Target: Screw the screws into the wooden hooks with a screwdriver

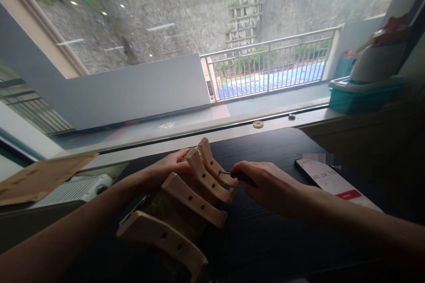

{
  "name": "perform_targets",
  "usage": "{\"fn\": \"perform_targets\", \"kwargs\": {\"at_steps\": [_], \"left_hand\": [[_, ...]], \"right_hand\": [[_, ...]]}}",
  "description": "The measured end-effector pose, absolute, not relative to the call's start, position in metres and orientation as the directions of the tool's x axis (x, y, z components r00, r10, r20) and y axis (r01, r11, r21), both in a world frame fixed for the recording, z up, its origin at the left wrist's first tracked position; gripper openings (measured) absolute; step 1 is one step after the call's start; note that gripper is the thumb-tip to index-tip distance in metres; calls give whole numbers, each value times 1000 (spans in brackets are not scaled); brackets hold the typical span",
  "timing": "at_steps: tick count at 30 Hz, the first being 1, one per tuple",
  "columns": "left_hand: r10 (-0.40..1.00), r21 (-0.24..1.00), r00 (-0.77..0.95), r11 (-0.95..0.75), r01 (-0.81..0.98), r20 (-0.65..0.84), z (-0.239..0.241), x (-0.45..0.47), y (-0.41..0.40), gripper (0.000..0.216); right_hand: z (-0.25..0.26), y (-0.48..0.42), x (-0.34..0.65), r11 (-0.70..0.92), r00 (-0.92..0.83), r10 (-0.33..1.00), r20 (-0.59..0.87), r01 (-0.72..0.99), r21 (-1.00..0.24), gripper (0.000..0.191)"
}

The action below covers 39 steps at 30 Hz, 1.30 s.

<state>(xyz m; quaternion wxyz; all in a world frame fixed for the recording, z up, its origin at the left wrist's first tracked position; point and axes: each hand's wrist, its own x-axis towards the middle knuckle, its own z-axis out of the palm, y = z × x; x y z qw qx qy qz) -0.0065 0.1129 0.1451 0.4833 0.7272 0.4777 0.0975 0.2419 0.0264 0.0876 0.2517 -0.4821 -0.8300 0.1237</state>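
A: Where does the four-ribbed wooden frame (pixel 195 202) lie?
B: Over the left part of the dark table (pixel 265 239), its curved ribs ranked from near to far; its underside support is hidden. The drilled faces turn rightward, presumably to give access.

A: How is it held?
B: The left hand (pixel 172 163) grasps the far end, fingertips hidden, probably bracing it against the tool. The right fingers are wrapped around the dark handle of a screwdriver (pixel 245 179), whose shaft meets the farthest rib, apparently at a hole. The shaft lies roughly crosswise to that rib, which would direct force into it.

A: And the margins?
B: Tabletop spreads between the frame and the phone (pixel 327 181), under the right forearm, leaving the right wrist room to turn. Forward room is tighter: the far edge adjoins the windowsill (pixel 232 130), which carries a yellowish disc (pixel 258 124). The phone lies near the right edge, its display upward, perhaps for reading the timer.
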Motion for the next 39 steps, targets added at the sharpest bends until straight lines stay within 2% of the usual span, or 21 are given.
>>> {"fn": "perform_targets", "kwargs": {"at_steps": [4, 7, 10, 13, 15, 17, 18, 20, 23, 25, 27, 30, 33, 36, 39], "left_hand": [[801, 787, 498, -55, 615, -333, 144, -9, 114, 71], [803, 783, 498, -65, 618, -327, 142, -11, 116, 70], [808, 768, 497, -91, 634, -315, 138, -12, 121, 72], [810, 748, 484, -87, 658, -332, 135, -13, 127, 78], [812, 751, 476, -73, 656, -336, 132, -14, 129, 78], [824, 762, 468, -71, 644, -319, 131, -14, 130, 78], [831, 766, 465, -75, 638, -306, 130, -13, 130, 77], [834, 771, 470, -89, 631, -289, 129, -12, 129, 75], [825, 764, 489, -114, 635, -283, 131, -8, 127, 72], [823, 745, 484, -117, 657, -297, 134, -4, 125, 71], [831, 721, 458, -104, 685, -315, 137, -1, 124, 71], [841, 702, 437, -99, 705, -320, 140, 1, 121, 72], [824, 706, 457, -102, 701, -334, 143, 0, 120, 72], [799, 704, 480, -102, 703, -364, 147, -2, 118, 70], [791, 727, 492, -88, 681, -365, 147, -4, 116, 70]], "right_hand": [[79, 30, 252, 595, -540, 748, 384, 803, -29, 17], [80, 35, 259, 629, -652, 634, 415, 748, 213, 20], [85, 39, 262, 655, -721, 562, 405, 687, 314, 18], [86, 41, 260, 677, -737, 539, 407, 667, 312, 18], [84, 41, 258, 693, -735, 537, 414, 664, 280, 20], [80, 41, 256, 697, -701, 579, 417, 691, 192, 20], [78, 41, 255, 690, -663, 621, 419, 715, 108, 18], [73, 41, 254, 632, -533, 736, 418, 763, -140, 15], [65, 38, 254, 429, -296, 901, 318, 726, -538, 21], [62, 34, 254, 313, -207, 950, 236, 671, -673, 24], [62, 30, 254, 270, -189, 963, 194, 667, -695, 26], [67, 25, 254, 343, -248, 938, 241, 747, -569, 26], [77, 20, 254, 501, -404, 850, 337, 817, -285, 24], [88, 20, 254, 617, -589, 726, 354, 786, 40, 28], [92, 24, 255, 667, -705, 614, 353, 704, 245, 28]]}}
